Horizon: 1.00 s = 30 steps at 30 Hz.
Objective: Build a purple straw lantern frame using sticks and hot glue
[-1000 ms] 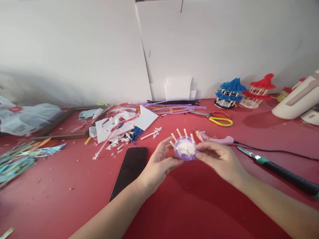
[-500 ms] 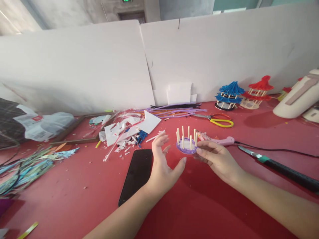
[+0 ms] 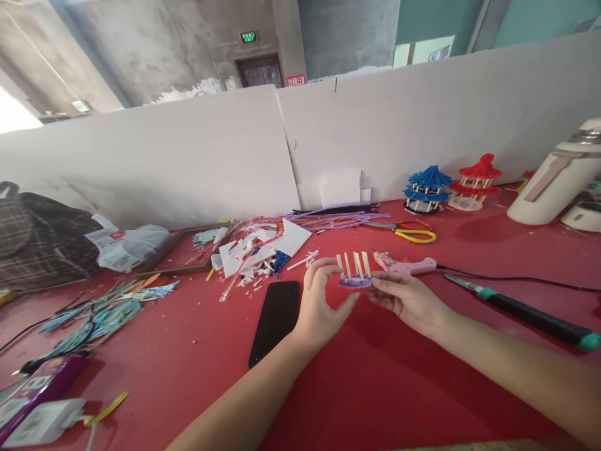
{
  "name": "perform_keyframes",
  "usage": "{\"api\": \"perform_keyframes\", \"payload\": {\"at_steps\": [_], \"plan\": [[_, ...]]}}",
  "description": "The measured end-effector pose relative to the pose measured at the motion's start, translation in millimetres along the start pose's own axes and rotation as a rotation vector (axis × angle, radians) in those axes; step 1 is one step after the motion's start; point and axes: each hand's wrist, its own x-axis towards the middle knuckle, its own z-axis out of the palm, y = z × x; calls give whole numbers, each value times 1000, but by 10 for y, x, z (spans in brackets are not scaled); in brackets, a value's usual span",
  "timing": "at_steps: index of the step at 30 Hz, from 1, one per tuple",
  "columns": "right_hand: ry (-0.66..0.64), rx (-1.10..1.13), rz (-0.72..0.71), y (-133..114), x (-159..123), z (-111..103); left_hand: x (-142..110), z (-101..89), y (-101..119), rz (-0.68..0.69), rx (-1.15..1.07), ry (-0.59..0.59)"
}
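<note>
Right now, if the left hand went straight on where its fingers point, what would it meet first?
Likely the pale sticks on the purple base; whether the left hand touches them now is unclear.

Table [image 3: 375, 391], red; bore phone [image 3: 273, 322], knife [image 3: 530, 313], scissors [image 3: 395, 228], pink tool [image 3: 417, 267], flask [image 3: 547, 181], blue model [image 3: 428, 178], red model [image 3: 481, 169], frame [image 3: 163, 252], power strip [image 3: 51, 381], paper scraps [image 3: 295, 238]
</note>
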Motion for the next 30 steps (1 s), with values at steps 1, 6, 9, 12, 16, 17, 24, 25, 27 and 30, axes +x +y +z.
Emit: {"api": "perform_keyframes", "payload": {"at_steps": [1, 6, 9, 12, 16, 17, 24, 25, 27, 30], "plan": [[6, 3, -8, 3, 4, 5, 2, 9, -18, 4, 2, -9], [22, 21, -22, 20, -2, 34, -19, 76, -144, 43, 21, -19], [26, 30, -15, 19, -12, 37, -38, 103, -200, 65, 30, -8], [32, 31, 7, 16, -12, 33, -43, 102, -199, 106, 58, 17], [32, 33, 42, 30, -10, 29, -37, 78, -133, 178, 107, 37], [30, 38, 49, 35, -12, 28, -34, 72, -117, 192, 119, 41], [36, 85, 83, 37, -4, 17, 3, 29, -88, 235, 166, 61], [41, 88, 89, 33, 1, 15, 11, 25, -92, 234, 164, 57], [52, 88, 101, 23, 10, 10, 26, 18, -96, 231, 155, 39], [59, 80, 118, 8, 12, -2, 39, 14, -90, 225, 142, 10]]}}
